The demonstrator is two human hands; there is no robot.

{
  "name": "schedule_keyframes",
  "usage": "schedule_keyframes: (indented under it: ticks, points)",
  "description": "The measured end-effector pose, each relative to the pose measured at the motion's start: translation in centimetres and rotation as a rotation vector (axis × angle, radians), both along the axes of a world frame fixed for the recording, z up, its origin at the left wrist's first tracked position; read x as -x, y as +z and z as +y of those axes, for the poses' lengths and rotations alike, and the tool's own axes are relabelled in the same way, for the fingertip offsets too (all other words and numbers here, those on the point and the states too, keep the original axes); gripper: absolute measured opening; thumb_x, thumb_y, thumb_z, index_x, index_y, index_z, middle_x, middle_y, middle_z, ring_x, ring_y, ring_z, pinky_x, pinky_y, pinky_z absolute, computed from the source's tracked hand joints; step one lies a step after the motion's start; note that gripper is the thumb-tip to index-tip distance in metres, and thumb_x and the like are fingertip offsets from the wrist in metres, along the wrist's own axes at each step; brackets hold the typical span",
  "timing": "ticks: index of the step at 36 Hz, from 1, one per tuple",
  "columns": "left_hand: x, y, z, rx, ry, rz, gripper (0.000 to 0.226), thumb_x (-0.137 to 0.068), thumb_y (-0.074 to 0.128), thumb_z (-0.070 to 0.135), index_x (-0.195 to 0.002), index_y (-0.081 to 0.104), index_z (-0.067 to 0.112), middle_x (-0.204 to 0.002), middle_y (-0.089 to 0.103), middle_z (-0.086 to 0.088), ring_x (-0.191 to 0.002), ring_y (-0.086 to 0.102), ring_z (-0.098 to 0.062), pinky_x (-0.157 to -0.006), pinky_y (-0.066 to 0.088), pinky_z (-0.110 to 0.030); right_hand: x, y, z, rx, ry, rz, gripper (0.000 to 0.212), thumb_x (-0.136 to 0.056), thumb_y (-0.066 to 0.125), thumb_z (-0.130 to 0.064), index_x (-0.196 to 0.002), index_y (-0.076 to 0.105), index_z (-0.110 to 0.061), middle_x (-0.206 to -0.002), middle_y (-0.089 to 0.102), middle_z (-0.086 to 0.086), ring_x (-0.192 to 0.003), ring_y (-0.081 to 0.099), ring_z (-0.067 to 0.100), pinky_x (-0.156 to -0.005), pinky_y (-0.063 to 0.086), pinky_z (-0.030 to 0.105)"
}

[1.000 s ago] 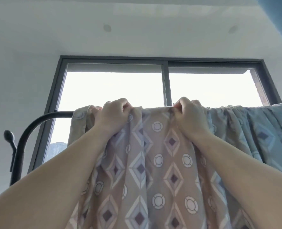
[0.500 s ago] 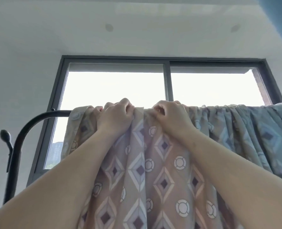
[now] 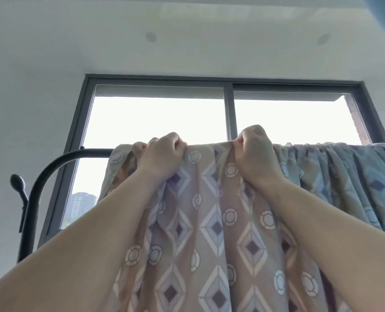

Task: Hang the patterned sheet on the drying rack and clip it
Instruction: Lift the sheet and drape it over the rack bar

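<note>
The patterned sheet, beige with diamonds and rings, hangs over the top bar of the black drying rack. It covers the bar from the middle to the right edge, bunched in folds at the right. My left hand grips the sheet's top fold near its left end. A short way to the right, my right hand pinches the same top fold, with a flat stretch of cloth between the two hands. No clip is visible.
The rack's bare bar curves down at the left, with a black knobbed hook beside it. Behind stands a dark-framed window in a white wall, bright with daylight.
My right hand slid left along the bar toward the left hand, then back out to the right, spreading the cloth between them. The left hand kept its grip.
</note>
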State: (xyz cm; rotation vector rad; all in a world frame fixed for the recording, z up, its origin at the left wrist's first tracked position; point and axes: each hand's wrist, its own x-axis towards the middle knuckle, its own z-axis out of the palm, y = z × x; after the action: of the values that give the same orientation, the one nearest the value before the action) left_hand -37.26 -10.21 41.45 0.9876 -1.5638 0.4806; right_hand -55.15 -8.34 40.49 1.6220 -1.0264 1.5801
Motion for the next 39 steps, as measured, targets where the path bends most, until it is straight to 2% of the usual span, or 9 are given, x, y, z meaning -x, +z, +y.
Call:
schedule_keyframes:
  ticks: [6,16,19,23,26,28,33,36,39]
  points:
    - [-0.6,0.3,0.1,-0.022,0.021,0.012,0.029,-0.095,0.039,0.026,-0.066,0.043,0.025,-0.083,0.061,0.000,-0.096,0.054,-0.025,-0.097,0.036,-0.050,0.6,0.0,0.0,0.011,-0.017,-0.065,0.011,-0.095,0.040,-0.007,-0.088,0.048,-0.007,-0.112,0.046,0.010,-0.085,0.041,0.018,-0.073,0.027,0.022]
    - [-1.2,0.1,0.2,0.019,0.033,0.095,0.019,-0.096,0.040,0.023,-0.085,0.052,0.015,-0.091,0.062,-0.004,-0.098,0.054,-0.026,-0.090,0.038,-0.040,0.2,0.0,0.7,-0.030,-0.045,-0.120,0.010,-0.093,0.041,-0.010,-0.086,0.035,-0.008,-0.100,0.029,0.003,-0.085,0.035,0.020,-0.070,0.025,0.025]
    - [-2.3,0.2,0.3,0.013,0.137,0.157,0.017,-0.097,0.039,0.023,-0.087,0.053,0.018,-0.089,0.060,0.000,-0.099,0.053,-0.025,-0.081,0.024,-0.033,1.4,0.0,0.8,-0.001,-0.048,-0.172,0.012,-0.093,0.044,-0.009,-0.085,0.035,-0.008,-0.098,0.030,0.004,-0.081,0.035,0.019,-0.068,0.024,0.024]
    - [-2.2,0.3,0.4,-0.038,0.169,0.123,0.019,-0.097,0.035,0.025,-0.090,0.052,0.023,-0.095,0.065,0.000,-0.106,0.051,-0.025,-0.087,0.023,-0.037,1.7,0.1,0.9,-0.006,-0.058,-0.174,0.010,-0.092,0.043,-0.008,-0.085,0.037,-0.008,-0.098,0.033,0.005,-0.084,0.034,0.019,-0.063,0.019,0.021]
    - [-1.4,-0.2,0.9,-0.060,0.119,0.075,0.028,-0.098,0.032,0.036,-0.100,0.056,0.022,-0.077,0.058,0.003,-0.102,0.049,-0.024,-0.094,0.029,-0.038,0.9,-0.3,1.0,-0.054,-0.144,-0.012,0.018,-0.097,0.038,-0.019,-0.103,0.052,-0.011,-0.121,0.045,0.007,-0.109,0.038,0.023,-0.085,0.031,0.028]
    - [-1.0,-0.7,1.1,-0.039,0.092,0.037,0.027,-0.097,0.033,0.039,-0.093,0.054,0.024,-0.067,0.052,0.006,-0.093,0.049,-0.023,-0.099,0.032,-0.043,-0.1,-0.6,1.1,-0.098,-0.226,0.132,0.032,-0.099,0.034,-0.033,-0.116,0.057,-0.017,-0.134,0.047,0.001,-0.128,0.031,0.024,-0.103,0.026,0.039]
    - [-1.6,-1.1,1.0,0.023,0.053,0.035,0.026,-0.098,0.034,0.032,-0.076,0.047,0.025,-0.062,0.049,0.009,-0.083,0.051,-0.023,-0.098,0.035,-0.048,-1.5,-0.5,0.6,-0.091,-0.062,0.133,0.031,-0.097,0.043,-0.033,-0.109,0.066,-0.016,-0.111,0.066,0.001,-0.118,0.044,0.021,-0.103,0.031,0.039]
    - [-1.9,-1.8,1.0,0.065,0.131,0.033,0.026,-0.099,0.028,0.029,-0.089,0.051,0.024,-0.068,0.049,0.011,-0.087,0.045,-0.018,-0.103,0.026,-0.040,-0.8,-0.7,0.3,-0.075,0.009,0.126,0.030,-0.096,0.046,-0.026,-0.115,0.066,-0.014,-0.114,0.067,0.003,-0.118,0.048,0.023,-0.104,0.034,0.040]
    - [-1.5,-2.3,1.0,0.109,0.208,0.006,0.035,-0.100,0.025,0.028,-0.106,0.058,0.021,-0.092,0.063,0.003,-0.103,0.051,-0.020,-0.102,0.023,-0.038,-0.1,-0.8,0.3,-0.085,0.036,0.113,0.028,-0.096,0.047,-0.020,-0.114,0.066,-0.012,-0.112,0.068,0.005,-0.118,0.049,0.025,-0.102,0.037,0.039]
